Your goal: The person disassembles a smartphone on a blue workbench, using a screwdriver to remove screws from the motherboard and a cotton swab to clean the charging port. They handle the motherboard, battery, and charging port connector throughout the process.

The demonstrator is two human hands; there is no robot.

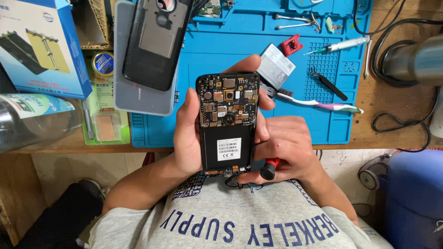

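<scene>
The left hand (191, 133) has its grip clenched around an opened phone (227, 124), held upright above the lap, circuit board and black battery exposed. The right hand (286, 150) supports the phone's other edge while grasping a screwdriver (269, 168) with a red-and-black handle. Behind, on the surface, lie a blue mat (240, 41), toothbrush (318, 102), tweezers (328, 84) and a black back cover (154, 41).

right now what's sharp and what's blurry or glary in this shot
Head view: the opened phone in the left hand is sharp under even light, with soft shadows; the plastic bottle at the left edge and the grey nozzle at the right edge are out of focus; mild glare shows on the bottle.
</scene>
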